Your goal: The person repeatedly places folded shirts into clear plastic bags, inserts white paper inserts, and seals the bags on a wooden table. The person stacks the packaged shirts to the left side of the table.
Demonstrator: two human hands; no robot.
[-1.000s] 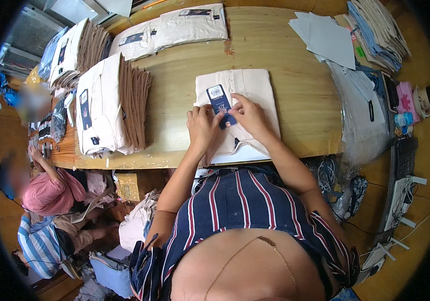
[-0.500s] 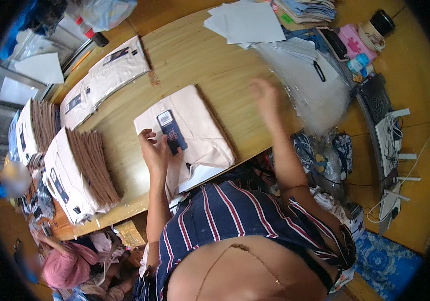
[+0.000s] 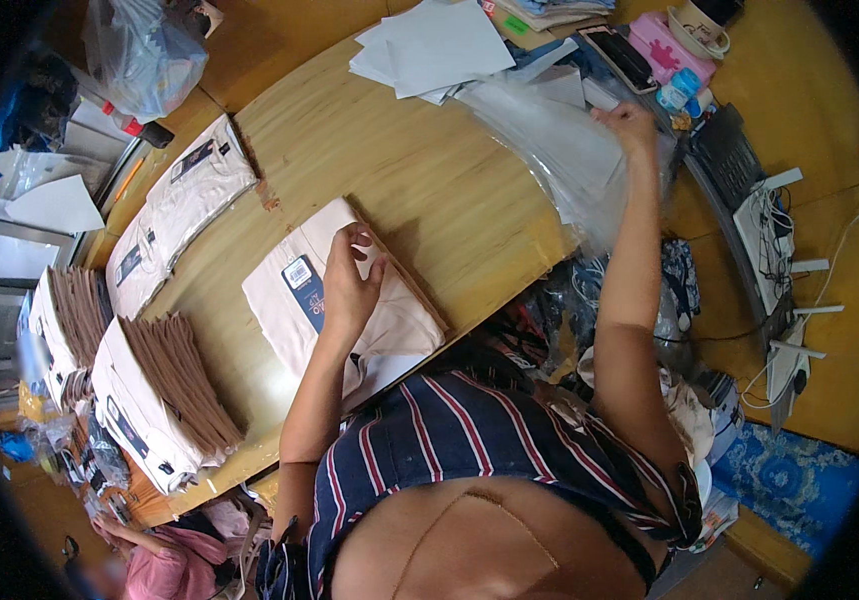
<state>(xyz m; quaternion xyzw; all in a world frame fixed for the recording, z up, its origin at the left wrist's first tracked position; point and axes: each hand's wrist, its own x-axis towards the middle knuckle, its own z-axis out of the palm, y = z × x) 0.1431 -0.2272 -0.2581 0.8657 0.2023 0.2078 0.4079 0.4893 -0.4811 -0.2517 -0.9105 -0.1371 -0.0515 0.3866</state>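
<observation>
The left hand has its fingers loosely curled and the thumb standing apart, and I see nothing between them. It is over the folded shirt, but from my camera I cannot tell whether the fingertips touch the cloth. The right hand is well apart from it, with the arm stretched far out to the right. Its fingers are bent narrowly together at the far edge of the clear plastic bags; I cannot tell if a bag is pinched there.

The shirt is pale pink and lies flat on the wooden table, in front of the body, close to the near edge. On it, just left of the left hand, I find a dark blue hang tag with a white sticker. A white sheet shows from under the near side of the shirt.

To the left stands a stack of folded shirts, and beyond it a second stack. Two more folded shirts lie along the far left edge. White papers rest on the far side of the table. Near the right hand I see a smartphone, a blue-capped bottle and a desk telephone.
</observation>
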